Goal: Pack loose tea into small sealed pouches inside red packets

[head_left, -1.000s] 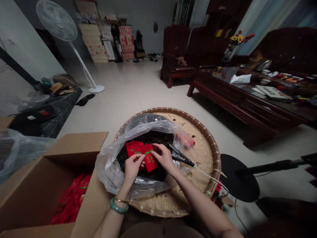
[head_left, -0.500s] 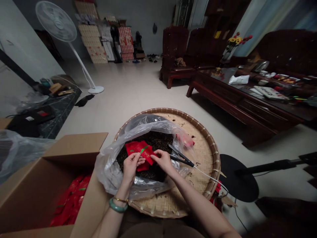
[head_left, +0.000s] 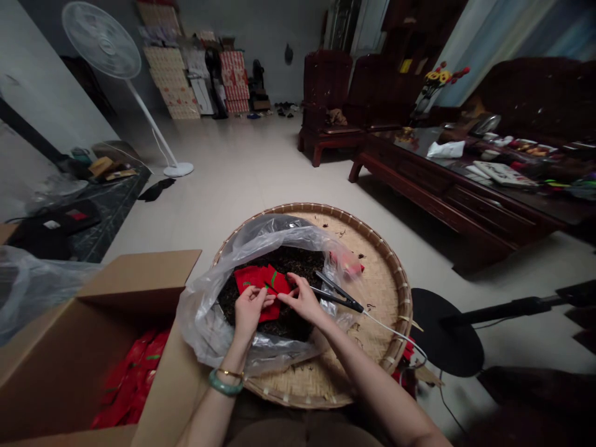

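Both hands are at a small red packet (head_left: 279, 281) with a green mark. My left hand (head_left: 249, 308) pinches its near left edge, and my right hand (head_left: 303, 303) pinches the right edge. A dark slit shows at the packet's near edge, between the fingers. Beneath it, more red packets (head_left: 246, 277) lie on dark dried leaves, which look like tea (head_left: 298, 261). A clear plastic bag (head_left: 200, 316) holds the leaves, its mouth spread wide. Right of my right hand, a black clamp like a hair straightener (head_left: 347, 302) rests with its jaws apart.
The bag sits on a round woven bamboo tray (head_left: 379, 267) with scattered leaf bits. An open cardboard box (head_left: 46, 366) with several red packets (head_left: 133, 379) stands left. A white cord (head_left: 395, 332) runs off the tray's right edge. A black round stand base (head_left: 447, 335) is beyond.
The packet has been tilted, so its near edge now faces me and its gold print no longer shows. My right hand has moved slightly left, closer to my left hand.
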`<state>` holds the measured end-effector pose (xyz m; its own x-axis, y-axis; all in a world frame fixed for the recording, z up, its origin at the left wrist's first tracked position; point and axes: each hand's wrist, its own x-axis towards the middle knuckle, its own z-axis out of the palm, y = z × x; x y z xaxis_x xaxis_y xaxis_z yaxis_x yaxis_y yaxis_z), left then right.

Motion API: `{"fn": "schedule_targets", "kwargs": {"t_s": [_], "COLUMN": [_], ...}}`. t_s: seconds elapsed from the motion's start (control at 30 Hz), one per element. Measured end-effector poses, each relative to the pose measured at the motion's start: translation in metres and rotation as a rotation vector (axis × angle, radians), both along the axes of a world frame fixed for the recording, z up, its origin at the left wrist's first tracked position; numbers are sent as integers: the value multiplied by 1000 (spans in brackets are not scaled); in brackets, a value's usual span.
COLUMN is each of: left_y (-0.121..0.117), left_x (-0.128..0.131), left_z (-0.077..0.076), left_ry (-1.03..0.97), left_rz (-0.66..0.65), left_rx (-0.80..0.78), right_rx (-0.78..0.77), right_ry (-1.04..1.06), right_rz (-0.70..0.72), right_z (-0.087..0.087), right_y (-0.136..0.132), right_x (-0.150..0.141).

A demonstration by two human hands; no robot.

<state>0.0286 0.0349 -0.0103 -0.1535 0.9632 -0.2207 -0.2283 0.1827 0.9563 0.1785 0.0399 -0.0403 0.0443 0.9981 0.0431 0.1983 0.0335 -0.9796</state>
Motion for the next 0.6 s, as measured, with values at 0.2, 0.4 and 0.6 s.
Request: {"fn": "schedule_targets", "kwargs": {"t_s": [0.2,0.4,0.6], "left_y": [-3,6,5], "left_x": [-3,-13,-18], "left_z": [1,0,6], "left_ry": [28,-33,-115], "left_rz": [-128,-37,144], "left_rx": [28,14,37], "right_rx": [37,141,219], "right_ry": [-78,-382,-654], "right_rz": [130,108,112], "right_z": [-2,-6,-7], "right_y": [1,2,7], "right_x": [2,6,3]}}
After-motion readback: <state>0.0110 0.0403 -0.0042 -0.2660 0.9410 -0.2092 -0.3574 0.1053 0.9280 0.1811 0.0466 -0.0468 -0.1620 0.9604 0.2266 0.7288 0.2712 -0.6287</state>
